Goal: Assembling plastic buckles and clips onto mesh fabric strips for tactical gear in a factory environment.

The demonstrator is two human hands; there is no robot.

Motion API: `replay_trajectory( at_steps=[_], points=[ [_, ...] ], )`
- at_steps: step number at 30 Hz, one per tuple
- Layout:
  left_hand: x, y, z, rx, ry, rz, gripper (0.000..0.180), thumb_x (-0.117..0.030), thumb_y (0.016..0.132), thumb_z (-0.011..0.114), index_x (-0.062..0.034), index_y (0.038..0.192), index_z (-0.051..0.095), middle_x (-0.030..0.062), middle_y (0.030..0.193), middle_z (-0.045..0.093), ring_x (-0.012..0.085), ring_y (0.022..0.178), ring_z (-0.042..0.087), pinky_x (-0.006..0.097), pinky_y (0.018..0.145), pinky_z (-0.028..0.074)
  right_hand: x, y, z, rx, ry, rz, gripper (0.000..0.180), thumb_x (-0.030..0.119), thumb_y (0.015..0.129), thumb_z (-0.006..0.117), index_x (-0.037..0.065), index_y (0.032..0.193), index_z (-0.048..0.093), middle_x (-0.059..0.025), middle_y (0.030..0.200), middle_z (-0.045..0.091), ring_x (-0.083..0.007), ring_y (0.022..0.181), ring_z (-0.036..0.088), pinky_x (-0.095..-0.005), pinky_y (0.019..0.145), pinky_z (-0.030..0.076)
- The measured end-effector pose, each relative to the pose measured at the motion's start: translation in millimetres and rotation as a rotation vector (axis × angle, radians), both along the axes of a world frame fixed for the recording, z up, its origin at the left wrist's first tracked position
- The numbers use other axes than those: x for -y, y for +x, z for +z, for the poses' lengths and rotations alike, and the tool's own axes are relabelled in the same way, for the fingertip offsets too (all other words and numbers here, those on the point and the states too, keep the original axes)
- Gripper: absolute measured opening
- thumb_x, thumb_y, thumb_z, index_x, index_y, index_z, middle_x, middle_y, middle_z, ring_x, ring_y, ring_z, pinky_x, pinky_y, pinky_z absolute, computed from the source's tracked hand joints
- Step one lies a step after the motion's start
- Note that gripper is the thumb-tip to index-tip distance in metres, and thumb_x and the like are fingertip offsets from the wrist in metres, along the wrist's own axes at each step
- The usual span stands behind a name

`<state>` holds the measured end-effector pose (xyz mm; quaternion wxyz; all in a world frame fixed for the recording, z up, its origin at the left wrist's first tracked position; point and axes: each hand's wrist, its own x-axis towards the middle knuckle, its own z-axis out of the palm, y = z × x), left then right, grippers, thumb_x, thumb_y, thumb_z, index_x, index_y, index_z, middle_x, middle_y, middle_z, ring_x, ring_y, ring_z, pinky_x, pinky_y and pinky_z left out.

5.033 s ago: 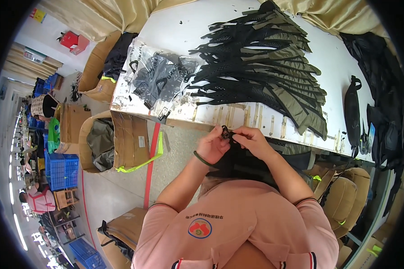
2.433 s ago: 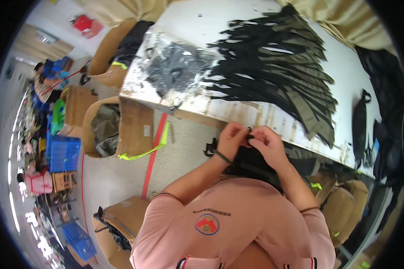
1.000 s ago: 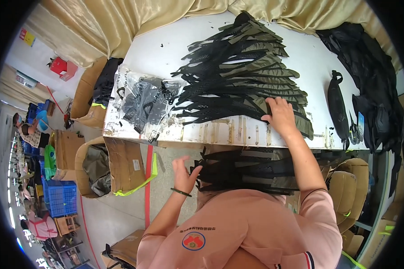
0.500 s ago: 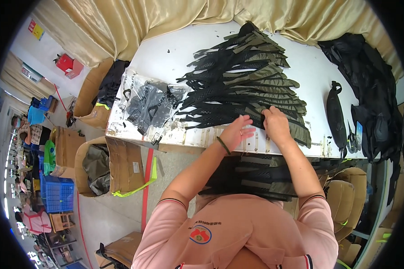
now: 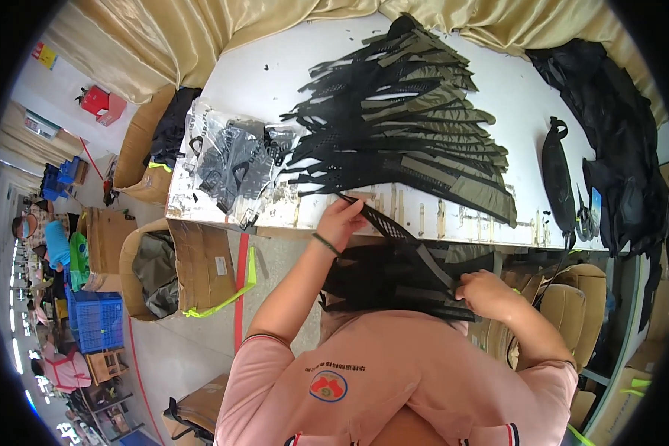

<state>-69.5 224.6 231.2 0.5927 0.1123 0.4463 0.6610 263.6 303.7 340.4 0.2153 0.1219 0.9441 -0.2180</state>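
I see the left hand (image 5: 342, 223) pinching one end of a dark strap (image 5: 416, 250), the right hand (image 5: 487, 293) gripping the other; it slants above more black pieces (image 5: 364, 279). Beyond, on a white table (image 5: 275, 63), I see fanned straps (image 5: 405, 137) and, left of them, a clear bag (image 5: 234, 167).

Gold curtains (image 5: 149, 48) beyond white table (image 5: 249, 82); grey floor (image 5: 178, 346), red lines (image 5: 241, 290); bright lights (image 5: 17, 357) far left.

Long dark strip (image 5: 425, 255), part mesh, aslant between hands (image 5: 341, 223) (image 5: 490, 295)
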Motion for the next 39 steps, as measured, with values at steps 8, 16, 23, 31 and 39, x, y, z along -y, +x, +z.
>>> replay_trajectory(
  at_steps=[8,16,23,31,39],
  points=[
    [84,2,8,-0.188,-0.064,0.188,0.007,-0.004,0.084,0.063,-0.0054,0.089,0.059,0.0030,0.078,0.062,0.0126,0.062,0.061,0.024,0.056,0.050,0,-69,-5,-0.230,-0.209,-0.136,0.027,0.018,0.076,0.065,0.008,0.101,0.060,-0.0150,0.090,0.061,-0.0340,0.085,0.059,-0.0413,0.077,0.046],
    [81,-24,30,-0.577,0.034,0.061,0.025,-0.027,0.094,0.050,-0.0040,0.090,0.060,0.0007,0.073,0.060,0.0056,0.056,0.051,0.019,0.050,0.040,50,-205,-46,-0.554,-0.909,-0.600,0.028,0.007,0.085,0.057,-0.002,0.111,0.053,-0.0150,0.088,0.061,-0.0242,0.076,0.062,-0.0307,0.070,0.048],
    [26,-176,-1,-1.652,-0.378,0.277,0.026,-0.018,0.084,0.058,-0.0011,0.104,0.061,0.0139,0.076,0.063,0.0278,0.068,0.060,0.034,0.068,0.048,54,-214,-73,-0.820,-0.554,-0.372,0.020,0.010,0.088,0.054,-0.001,0.104,0.059,-0.0137,0.084,0.060,-0.0229,0.071,0.060,-0.0307,0.067,0.047],
    [-25,-184,13,-1.714,-0.591,0.073,0.030,-0.030,0.073,0.072,-0.0077,0.090,0.062,0.0152,0.092,0.058,0.0329,0.087,0.059,0.040,0.075,0.047,59,-211,-65,-0.624,-0.851,-0.480,0.015,0.008,0.085,0.058,-0.003,0.094,0.062,-0.0100,0.078,0.058,-0.0160,0.062,0.057,-0.0278,0.058,0.047],
    [25,-164,21,-1.037,-0.325,0.225,0.019,-0.018,0.081,0.069,-0.0028,0.084,0.057,0.0070,0.070,0.060,0.0178,0.052,0.059,0.029,0.047,0.046,36,-202,-58,-0.564,-0.878,-0.731,0.019,0.013,0.087,0.058,-0.003,0.095,0.062,-0.0070,0.076,0.059,-0.0124,0.056,0.054,-0.0254,0.053,0.045]
  ],
)
